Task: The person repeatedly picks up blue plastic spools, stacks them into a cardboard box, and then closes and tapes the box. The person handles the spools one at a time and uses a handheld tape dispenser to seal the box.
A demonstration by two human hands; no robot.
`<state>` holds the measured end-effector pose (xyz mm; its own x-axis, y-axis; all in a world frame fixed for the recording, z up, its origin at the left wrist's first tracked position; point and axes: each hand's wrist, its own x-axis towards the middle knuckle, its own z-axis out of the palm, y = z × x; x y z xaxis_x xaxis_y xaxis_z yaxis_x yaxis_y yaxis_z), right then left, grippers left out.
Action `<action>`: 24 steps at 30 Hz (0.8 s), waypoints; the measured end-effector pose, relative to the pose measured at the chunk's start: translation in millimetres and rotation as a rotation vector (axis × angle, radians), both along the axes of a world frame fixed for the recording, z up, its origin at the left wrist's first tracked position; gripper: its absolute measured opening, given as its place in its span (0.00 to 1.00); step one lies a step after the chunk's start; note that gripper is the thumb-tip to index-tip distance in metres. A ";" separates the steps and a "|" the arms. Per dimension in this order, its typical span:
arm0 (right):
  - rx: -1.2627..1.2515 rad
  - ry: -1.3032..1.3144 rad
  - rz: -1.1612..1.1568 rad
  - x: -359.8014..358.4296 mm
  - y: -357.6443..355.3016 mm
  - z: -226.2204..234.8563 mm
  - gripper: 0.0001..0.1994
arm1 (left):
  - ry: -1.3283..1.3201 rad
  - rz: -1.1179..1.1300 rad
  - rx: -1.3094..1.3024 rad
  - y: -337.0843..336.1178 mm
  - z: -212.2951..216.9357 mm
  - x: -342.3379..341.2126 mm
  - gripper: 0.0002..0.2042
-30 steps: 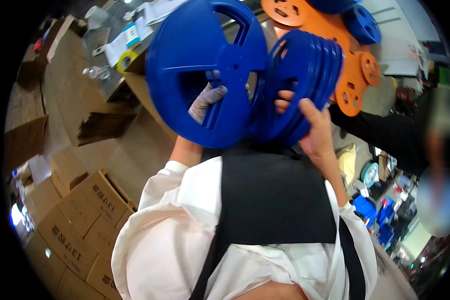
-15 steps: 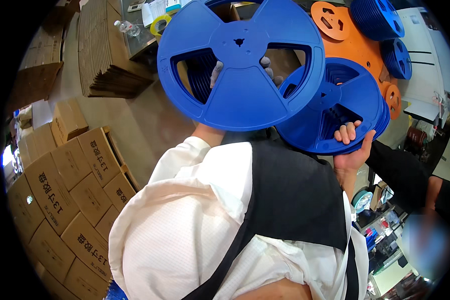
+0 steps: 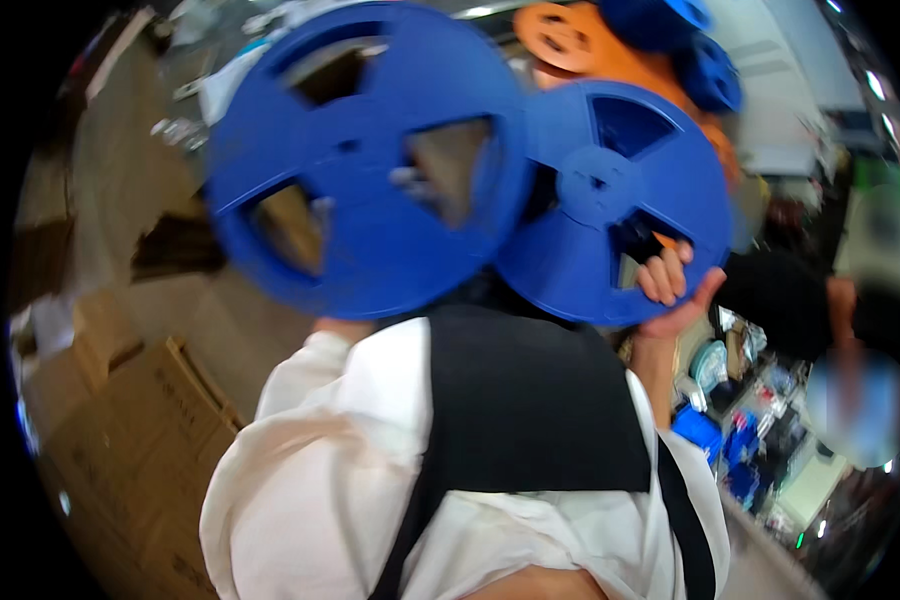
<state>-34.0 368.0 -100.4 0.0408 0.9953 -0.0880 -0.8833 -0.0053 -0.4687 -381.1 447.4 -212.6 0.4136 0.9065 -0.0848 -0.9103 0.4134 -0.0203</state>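
A large blue plastic reel (image 3: 345,235) with three window openings faces me in the upper middle. My left hand (image 3: 410,180) is mostly hidden behind it; blurred grey-covered fingertips show through the windows, and its wrist comes out below the rim. The fingers hold the reel from behind. To its right is a second blue reel (image 3: 570,255), whose edge meets or overlaps the first. My right hand (image 3: 675,285) grips its lower right rim, fingers through a window and thumb outside the edge. Motion blurs the picture.
An orange surface (image 3: 620,65) behind the reels bears an orange reel (image 3: 553,37) and stacked blue reels (image 3: 708,72). Cardboard boxes (image 3: 135,450) stand at lower left, flat cardboard (image 3: 135,150) at upper left. Another person's arm (image 3: 842,315) is at right, beside a cluttered workbench (image 3: 760,400).
The left reel has shifted left and slightly down in the view, which has also turned. The right reel, earlier over several stacked reels, now shows without that stack directly beneath it. Both hands keep their grips.
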 end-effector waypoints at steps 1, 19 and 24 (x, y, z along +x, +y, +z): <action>0.014 -0.019 -0.016 0.3 -2.1 -1.9 0.24 | 0.022 0.012 -0.011 0.4 -7.6 -7.4 0.34; 0.097 0.050 0.062 -11.9 -2.3 9.3 0.25 | 0.770 0.050 -0.127 -24.8 -19.1 -22.1 0.34; -0.131 -0.487 0.190 -110.0 10.1 8.8 0.24 | 0.941 -0.192 0.032 -31.8 -4.3 48.1 0.34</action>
<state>-143.9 378.0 -91.6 -0.0722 0.9710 -0.2279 -0.5419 -0.2300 -0.8083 -333.0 415.6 -216.9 0.3304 0.8381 -0.4341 -0.4646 0.5448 0.6981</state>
